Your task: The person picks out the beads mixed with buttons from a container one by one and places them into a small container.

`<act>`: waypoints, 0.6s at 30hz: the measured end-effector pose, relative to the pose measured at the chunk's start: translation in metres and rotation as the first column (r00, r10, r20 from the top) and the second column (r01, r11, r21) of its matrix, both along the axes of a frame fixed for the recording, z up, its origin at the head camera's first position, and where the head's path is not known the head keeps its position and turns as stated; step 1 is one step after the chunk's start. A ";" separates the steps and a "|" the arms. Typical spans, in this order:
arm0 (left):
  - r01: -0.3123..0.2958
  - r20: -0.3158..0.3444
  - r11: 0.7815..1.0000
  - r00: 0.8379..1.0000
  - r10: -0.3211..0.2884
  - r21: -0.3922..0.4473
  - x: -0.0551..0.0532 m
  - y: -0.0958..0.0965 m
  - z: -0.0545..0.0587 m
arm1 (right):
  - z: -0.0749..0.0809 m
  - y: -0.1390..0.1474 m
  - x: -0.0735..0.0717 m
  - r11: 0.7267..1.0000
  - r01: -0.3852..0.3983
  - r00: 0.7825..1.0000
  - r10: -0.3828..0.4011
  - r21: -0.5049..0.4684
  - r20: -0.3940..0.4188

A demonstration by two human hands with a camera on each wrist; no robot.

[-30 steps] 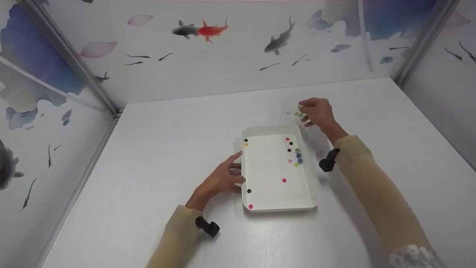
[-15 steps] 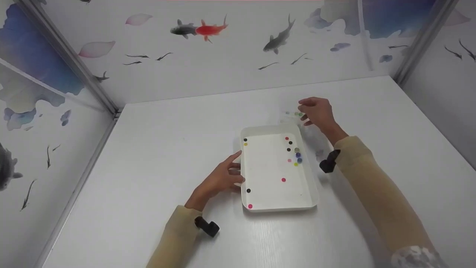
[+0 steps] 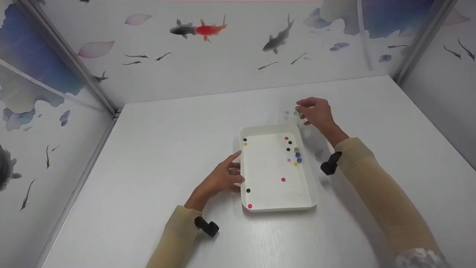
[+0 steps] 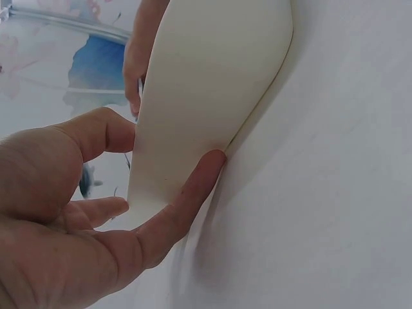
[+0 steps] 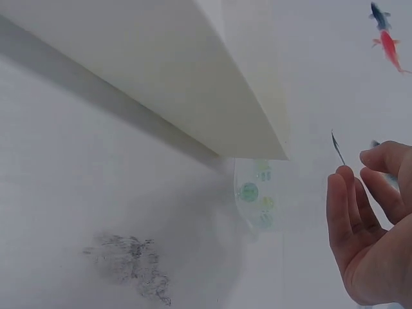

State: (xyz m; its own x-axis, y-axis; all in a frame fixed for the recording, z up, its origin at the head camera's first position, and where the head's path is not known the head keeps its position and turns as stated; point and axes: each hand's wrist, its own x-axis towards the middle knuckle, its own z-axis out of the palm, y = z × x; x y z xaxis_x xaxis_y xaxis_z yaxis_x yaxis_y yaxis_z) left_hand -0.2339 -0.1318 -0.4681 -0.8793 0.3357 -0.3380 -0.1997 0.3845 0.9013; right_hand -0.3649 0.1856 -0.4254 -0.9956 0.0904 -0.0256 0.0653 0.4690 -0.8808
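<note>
A white rectangular tray point(image 3: 266, 201) lies on the table with several small coloured balls in it. Some of them, such as a blue ball point(image 3: 299, 160), cluster near its right wall; others are scattered. My left hand point(image 3: 222, 178) touches the tray's left wall from outside with spread fingers, as the left wrist view also shows. Beyond the tray's far right corner lies a clear container point(image 5: 248, 222) holding several greenish round pieces. Above it hovers my right hand point(image 3: 316, 112), its thumb and fingertips close together; in the right wrist view a gap shows, with nothing visible between them.
The white table point(image 3: 156, 149) stretches around the tray. Walls printed with fish point(image 3: 211, 29) stand at the back and both sides. To the right of the tray is a faint greyish smudge point(image 5: 132, 261) on the tabletop.
My right hand has shifted very slightly left over the clear container. The left hand stays at the tray's wall, and the balls keep their places in the tray.
</note>
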 end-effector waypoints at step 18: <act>0.001 -0.014 0.999 1.000 -0.001 -0.032 0.001 0.001 0.000 | 0.002 0.000 0.014 1.000 -0.019 1.000 0.019 0.020 0.002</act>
State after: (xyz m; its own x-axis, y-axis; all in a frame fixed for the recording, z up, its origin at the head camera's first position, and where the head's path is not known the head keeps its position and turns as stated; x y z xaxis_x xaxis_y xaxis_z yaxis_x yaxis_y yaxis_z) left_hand -0.2325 -0.1310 -0.4682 -0.8835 0.3260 -0.3363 -0.1868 0.4133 0.8912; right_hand -0.3511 0.1857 -0.4234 -0.9970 0.0724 -0.0263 0.0584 0.4873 -0.8713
